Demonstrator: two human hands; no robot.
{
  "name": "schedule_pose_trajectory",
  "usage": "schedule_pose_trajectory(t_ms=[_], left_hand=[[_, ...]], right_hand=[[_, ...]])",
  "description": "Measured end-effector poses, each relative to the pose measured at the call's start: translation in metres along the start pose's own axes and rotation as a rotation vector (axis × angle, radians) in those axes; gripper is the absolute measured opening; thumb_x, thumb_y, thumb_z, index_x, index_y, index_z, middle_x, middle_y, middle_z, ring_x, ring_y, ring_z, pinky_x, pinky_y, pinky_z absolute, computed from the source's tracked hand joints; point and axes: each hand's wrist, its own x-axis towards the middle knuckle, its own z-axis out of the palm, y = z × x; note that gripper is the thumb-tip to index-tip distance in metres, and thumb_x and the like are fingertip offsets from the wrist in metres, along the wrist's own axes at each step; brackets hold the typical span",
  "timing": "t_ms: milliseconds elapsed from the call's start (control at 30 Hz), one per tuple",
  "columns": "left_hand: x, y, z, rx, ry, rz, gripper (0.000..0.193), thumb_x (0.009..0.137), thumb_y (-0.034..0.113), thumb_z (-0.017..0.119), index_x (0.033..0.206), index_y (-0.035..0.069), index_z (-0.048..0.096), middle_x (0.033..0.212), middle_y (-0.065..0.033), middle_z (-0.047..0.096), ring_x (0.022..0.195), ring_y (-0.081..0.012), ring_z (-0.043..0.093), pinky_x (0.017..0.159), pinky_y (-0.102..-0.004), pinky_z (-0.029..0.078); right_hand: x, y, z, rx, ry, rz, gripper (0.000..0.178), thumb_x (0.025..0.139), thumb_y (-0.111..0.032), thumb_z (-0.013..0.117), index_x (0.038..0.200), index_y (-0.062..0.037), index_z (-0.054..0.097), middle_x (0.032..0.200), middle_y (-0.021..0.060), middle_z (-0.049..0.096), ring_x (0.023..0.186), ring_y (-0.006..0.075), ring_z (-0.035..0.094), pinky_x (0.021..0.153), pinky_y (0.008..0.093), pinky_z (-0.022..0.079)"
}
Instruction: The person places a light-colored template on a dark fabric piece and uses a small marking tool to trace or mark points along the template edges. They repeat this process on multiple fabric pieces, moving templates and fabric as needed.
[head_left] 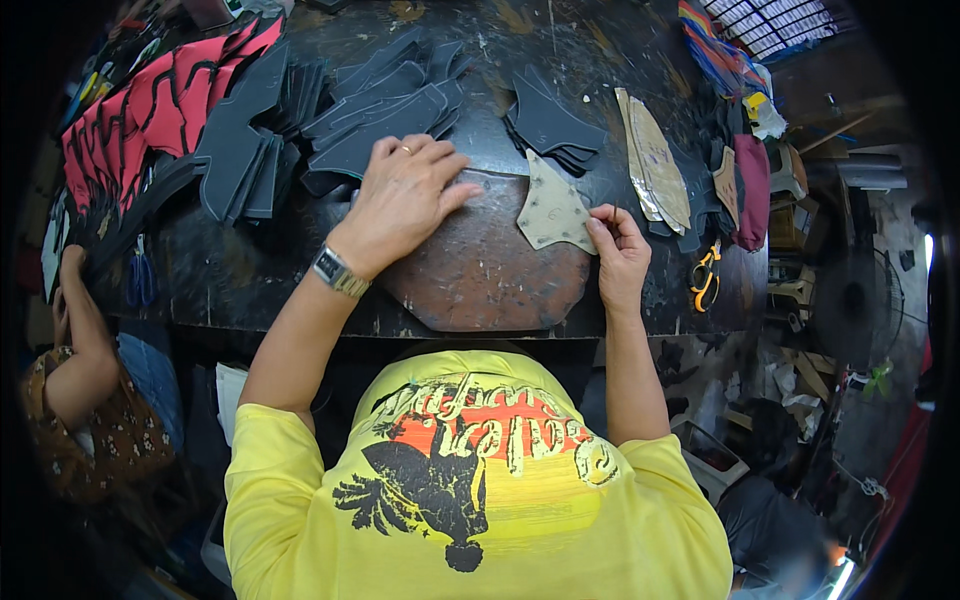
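My right hand (622, 250) pinches the edge of a pale grey-beige pattern piece (553, 205) between thumb and fingers. Pointed at its corners and dotted with dark marks, the piece is over the far right part of a worn brown board (485, 275). Farther left, my left hand (408, 195) is palm down with fingers loosely bent and thumb apart, at the near edge of a pile of dark grey cut pieces (385, 110). Nothing shows in its grip, though the underside of the fingers is hidden. A smaller stack of dark cut pieces (555, 120) lies just beyond the pattern piece.
Red-pink cut pieces (165, 100) and more dark pieces (245, 140) cover the table's left. On the right lie long tan patterns (652, 165) and orange-handled scissors (706, 277). Blue-handled scissors (141, 275) are near another person's arm (85, 340). A fan (860, 300) stands at right.
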Motion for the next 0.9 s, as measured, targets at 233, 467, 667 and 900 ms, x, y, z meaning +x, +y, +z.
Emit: schedule_pose_trajectory(t_ms=[233,467,667,900], left_hand=[[0.033,-0.017,0.01,0.088,-0.097,-0.109,0.033,0.103,0.034,0.063,0.12,0.009,0.075,0.121,-0.0077,0.073,0.12,-0.0253,0.062,0.102,-0.0415,0.041],[0.127,-0.014,0.058,-0.173,0.149,-0.302,0.038,0.095,0.031,0.073,0.124,0.006,0.072,0.117,-0.015,0.075,0.106,-0.0359,0.072,0.091,-0.0478,0.056],[0.149,-0.023,0.066,-0.422,0.163,-0.363,0.034,0.092,0.019,0.076,0.124,0.008,0.075,0.097,-0.013,0.079,0.093,-0.0296,0.076,0.086,-0.0402,0.059],[0.069,-0.003,0.011,-0.922,0.137,-0.345,0.024,0.098,0.009,0.07,0.12,0.005,0.078,0.09,-0.006,0.077,0.077,-0.0105,0.074,0.071,-0.0253,0.06]], right_hand=[[0.0,-0.002,0.003,-0.086,0.002,-0.047,0.013,0.099,-0.005,0.071,0.11,0.0015,0.07,0.098,-0.0018,0.063,0.091,0.0081,0.058,0.084,0.0228,0.047],[0.0,-0.003,0.003,-0.002,-0.007,-0.004,0.015,0.1,-0.004,0.07,0.114,0.001,0.069,0.105,-0.0004,0.066,0.098,0.0078,0.059,0.09,0.0217,0.047],[-0.001,0.001,-0.002,0.119,0.026,0.001,0.013,0.1,-0.005,0.071,0.112,-0.0014,0.068,0.1,-0.0017,0.066,0.092,0.0061,0.059,0.084,0.0219,0.047],[0.009,-0.016,-0.02,0.563,0.133,0.141,0.017,0.1,-0.001,0.068,0.116,-0.0071,0.068,0.102,-0.001,0.071,0.088,0.0073,0.066,0.081,0.0219,0.053]])
